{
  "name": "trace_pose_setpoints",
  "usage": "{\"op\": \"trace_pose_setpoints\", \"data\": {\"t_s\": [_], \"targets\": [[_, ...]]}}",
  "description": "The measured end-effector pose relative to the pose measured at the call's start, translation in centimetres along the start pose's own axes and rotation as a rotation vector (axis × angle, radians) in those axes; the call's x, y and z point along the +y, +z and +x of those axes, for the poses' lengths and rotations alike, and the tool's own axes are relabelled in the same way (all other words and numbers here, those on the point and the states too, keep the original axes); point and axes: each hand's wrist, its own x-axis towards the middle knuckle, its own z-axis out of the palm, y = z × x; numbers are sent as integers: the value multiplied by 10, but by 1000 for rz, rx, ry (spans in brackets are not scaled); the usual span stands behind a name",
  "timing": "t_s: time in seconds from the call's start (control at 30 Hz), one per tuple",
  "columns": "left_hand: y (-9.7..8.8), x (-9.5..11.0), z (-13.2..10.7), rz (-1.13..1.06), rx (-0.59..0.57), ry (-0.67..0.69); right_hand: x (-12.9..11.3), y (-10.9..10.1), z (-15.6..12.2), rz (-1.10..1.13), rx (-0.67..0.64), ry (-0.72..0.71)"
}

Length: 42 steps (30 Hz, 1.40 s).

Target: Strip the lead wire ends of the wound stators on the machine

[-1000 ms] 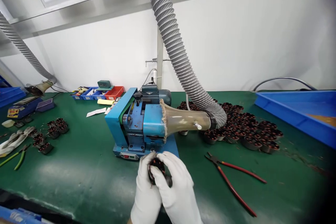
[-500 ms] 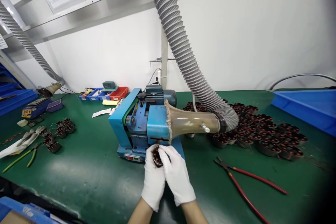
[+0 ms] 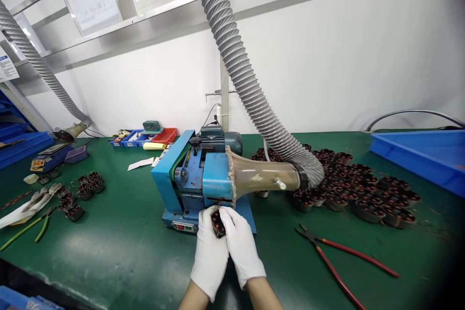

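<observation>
Both of my hands wear white gloves and grip one small round motor stator (image 3: 218, 221) with copper windings. My left hand (image 3: 209, 252) wraps it from the left, my right hand (image 3: 240, 246) from the right. The stator is pressed up against the front opening of a blue bench machine (image 3: 198, 181), whose funnel outlet (image 3: 261, 177) joins a grey ribbed suction hose (image 3: 240, 68).
A heap of several similar stators (image 3: 356, 186) lies right of the machine. Red-handled pliers (image 3: 341, 261) lie at the front right. A blue tray (image 3: 425, 155) stands far right. At left are more stators (image 3: 82, 193), green-handled cutters (image 3: 27, 230), gloves and small parts bins (image 3: 145, 135).
My hands have carried the stator forward, away from me, up to the front opening of the blue machine. The camera has tilted slightly.
</observation>
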Motion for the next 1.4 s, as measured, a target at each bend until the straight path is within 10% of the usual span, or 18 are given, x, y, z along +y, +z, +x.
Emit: {"op": "trace_pose_setpoints", "data": {"t_s": [1.13, 1.4], "targets": [[6, 4, 8, -20, 61, 77, -8, -1, 5, -108, 49, 38], [-4, -21, -29, 28, 34, 175, 2, -8, -35, -12, 3, 60]]}}
